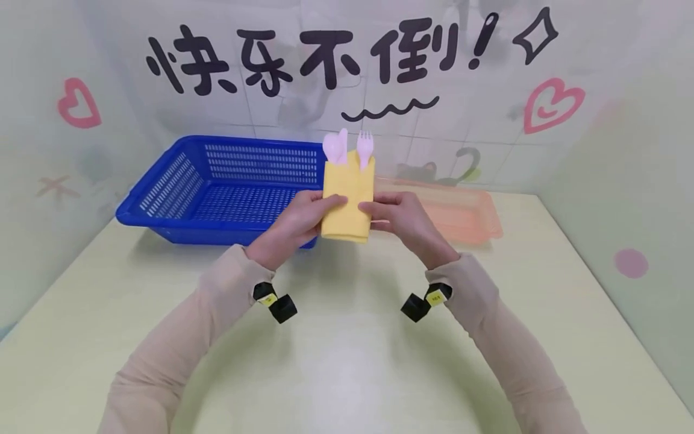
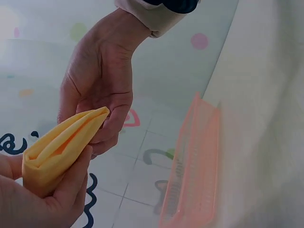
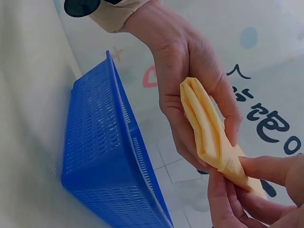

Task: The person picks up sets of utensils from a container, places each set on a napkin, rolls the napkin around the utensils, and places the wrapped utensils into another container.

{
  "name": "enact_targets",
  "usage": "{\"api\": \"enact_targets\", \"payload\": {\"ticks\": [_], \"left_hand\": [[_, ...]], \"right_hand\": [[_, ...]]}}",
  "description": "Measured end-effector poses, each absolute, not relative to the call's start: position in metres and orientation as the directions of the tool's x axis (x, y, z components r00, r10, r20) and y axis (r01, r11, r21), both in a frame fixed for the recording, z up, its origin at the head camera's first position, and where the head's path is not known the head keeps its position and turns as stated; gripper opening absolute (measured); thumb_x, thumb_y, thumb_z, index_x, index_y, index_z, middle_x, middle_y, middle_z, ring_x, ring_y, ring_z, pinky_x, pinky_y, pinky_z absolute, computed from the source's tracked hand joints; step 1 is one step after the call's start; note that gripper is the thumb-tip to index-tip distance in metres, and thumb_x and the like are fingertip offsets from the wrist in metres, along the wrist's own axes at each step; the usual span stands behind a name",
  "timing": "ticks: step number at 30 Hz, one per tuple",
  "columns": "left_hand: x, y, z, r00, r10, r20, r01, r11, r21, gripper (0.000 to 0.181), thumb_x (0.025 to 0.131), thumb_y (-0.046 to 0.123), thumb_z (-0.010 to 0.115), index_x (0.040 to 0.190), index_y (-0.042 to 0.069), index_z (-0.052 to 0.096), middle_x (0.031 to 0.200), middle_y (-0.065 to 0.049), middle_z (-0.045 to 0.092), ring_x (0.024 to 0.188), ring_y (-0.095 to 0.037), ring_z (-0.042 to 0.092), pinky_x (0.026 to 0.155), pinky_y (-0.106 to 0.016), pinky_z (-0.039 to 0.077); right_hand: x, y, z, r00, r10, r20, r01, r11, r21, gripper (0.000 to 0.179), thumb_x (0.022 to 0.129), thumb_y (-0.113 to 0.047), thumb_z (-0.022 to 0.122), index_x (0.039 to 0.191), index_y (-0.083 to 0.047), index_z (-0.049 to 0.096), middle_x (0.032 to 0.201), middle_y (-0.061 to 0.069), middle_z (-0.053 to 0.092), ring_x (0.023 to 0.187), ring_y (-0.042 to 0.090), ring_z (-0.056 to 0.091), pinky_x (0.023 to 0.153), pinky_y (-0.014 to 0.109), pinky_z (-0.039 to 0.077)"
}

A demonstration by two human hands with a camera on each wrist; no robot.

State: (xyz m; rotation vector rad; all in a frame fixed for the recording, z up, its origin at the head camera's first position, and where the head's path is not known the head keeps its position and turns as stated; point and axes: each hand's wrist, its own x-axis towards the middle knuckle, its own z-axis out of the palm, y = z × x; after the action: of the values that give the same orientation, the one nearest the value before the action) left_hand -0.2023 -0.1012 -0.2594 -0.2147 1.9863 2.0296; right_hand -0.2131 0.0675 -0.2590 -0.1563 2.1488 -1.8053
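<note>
Both hands hold up a folded yellow napkin [image 1: 349, 205] above the table. Out of its top stick a pale pink spoon [image 1: 332, 149], a knife [image 1: 343, 144] beside it and, farther right, a fork [image 1: 365, 147]; their lower ends are hidden inside the folds. My left hand [image 1: 300, 222] grips the left edge, thumb across the front and fingers behind. At the right edge my right hand [image 1: 405, 221] pinches the cloth in the same way. The wrist views show the napkin's layered bottom folds between the two hands.
A blue perforated basket [image 1: 187, 227] stands at the back left of the pale table [image 1: 341, 361]. Behind the right hand is a lower, peach-coloured basket [image 1: 490, 214]. A printed wall sheet [image 1: 477, 120] closes off the back.
</note>
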Motion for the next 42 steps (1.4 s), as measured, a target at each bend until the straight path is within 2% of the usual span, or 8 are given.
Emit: {"api": "enact_targets", "payload": {"ticks": [8,14,18,21,25,28,34,42], "left_hand": [[-0.223,-0.142,-0.237,-0.931,0.061,-0.359,-0.356,0.067,0.932,0.042,0.090,0.015,0.052,0.127,0.000,0.043,0.124,-0.016,0.051,0.108,-0.027,0.054,0.084,-0.033,0.046],[-0.239,-0.169,-0.213,-0.914,0.062,-0.402,-0.395,0.100,0.913,0.046,0.090,0.014,0.052,0.132,0.003,0.037,0.128,-0.013,0.048,0.111,-0.025,0.052,0.083,-0.031,0.046],[-0.248,-0.183,-0.198,-0.895,0.090,-0.436,-0.428,0.097,0.899,0.049,0.089,0.012,0.051,0.134,0.002,0.032,0.117,-0.011,0.050,0.090,-0.020,0.062,0.075,-0.027,0.050],[-0.254,-0.191,-0.190,-0.874,0.109,-0.474,-0.466,0.089,0.880,0.052,0.089,0.011,0.051,0.135,0.004,0.029,0.110,-0.008,0.050,0.070,-0.014,0.062,0.070,-0.025,0.051],[-0.263,-0.199,-0.191,-0.840,0.099,-0.534,-0.528,0.081,0.845,0.055,0.089,0.010,0.050,0.138,0.007,0.024,0.112,-0.006,0.047,0.089,-0.015,0.058,0.073,-0.025,0.050],[-0.273,-0.205,-0.200,-0.816,0.078,-0.573,-0.569,0.065,0.819,0.057,0.089,0.008,0.049,0.139,0.008,0.022,0.113,-0.006,0.046,0.105,-0.018,0.048,0.082,-0.027,0.047],[-0.287,-0.213,-0.219,-0.778,0.048,-0.627,-0.613,0.161,0.773,0.056,0.090,0.008,0.048,0.139,0.006,0.021,0.113,-0.007,0.044,0.107,-0.020,0.046,0.094,-0.030,0.039],[-0.297,-0.218,-0.239,-0.732,-0.013,-0.681,-0.642,0.349,0.683,0.054,0.089,0.016,0.052,0.135,0.005,0.027,0.116,-0.009,0.043,0.104,-0.024,0.044,0.096,-0.036,0.036]], "right_hand": [[-0.241,0.028,-0.240,-0.896,-0.359,-0.260,0.203,0.190,-0.961,0.031,0.084,-0.012,0.061,0.111,-0.001,0.057,0.106,0.011,0.061,0.093,0.021,0.061,0.080,0.028,0.048],[-0.258,-0.002,-0.220,-0.885,-0.357,-0.300,0.234,0.217,-0.948,0.031,0.084,-0.016,0.061,0.112,-0.004,0.055,0.104,0.010,0.062,0.089,0.020,0.061,0.080,0.028,0.048],[-0.268,-0.014,-0.207,-0.866,-0.388,-0.315,0.244,0.222,-0.944,0.030,0.086,-0.017,0.058,0.112,-0.002,0.055,0.104,0.012,0.062,0.089,0.020,0.062,0.079,0.028,0.048],[-0.277,-0.023,-0.200,-0.857,-0.394,-0.334,0.265,0.220,-0.939,0.030,0.087,-0.014,0.057,0.113,-0.001,0.054,0.105,0.012,0.061,0.089,0.021,0.062,0.077,0.028,0.049],[-0.291,-0.036,-0.200,-0.833,-0.392,-0.391,0.304,0.265,-0.915,0.033,0.086,-0.011,0.058,0.116,-0.001,0.051,0.107,0.013,0.059,0.090,0.021,0.060,0.079,0.029,0.049],[-0.301,-0.046,-0.207,-0.809,-0.387,-0.443,0.337,0.312,-0.888,0.034,0.086,-0.011,0.058,0.117,-0.001,0.049,0.106,0.012,0.058,0.089,0.020,0.059,0.081,0.030,0.048],[-0.319,-0.060,-0.227,-0.754,-0.380,-0.536,0.411,0.364,-0.836,0.036,0.085,-0.009,0.058,0.119,-0.003,0.048,0.100,0.010,0.056,0.086,0.020,0.056,0.085,0.032,0.046],[-0.328,-0.068,-0.243,-0.691,-0.365,-0.624,0.467,0.434,-0.771,0.038,0.085,-0.005,0.057,0.121,-0.003,0.045,0.113,0.013,0.053,0.089,0.023,0.055,0.083,0.032,0.047]]}}
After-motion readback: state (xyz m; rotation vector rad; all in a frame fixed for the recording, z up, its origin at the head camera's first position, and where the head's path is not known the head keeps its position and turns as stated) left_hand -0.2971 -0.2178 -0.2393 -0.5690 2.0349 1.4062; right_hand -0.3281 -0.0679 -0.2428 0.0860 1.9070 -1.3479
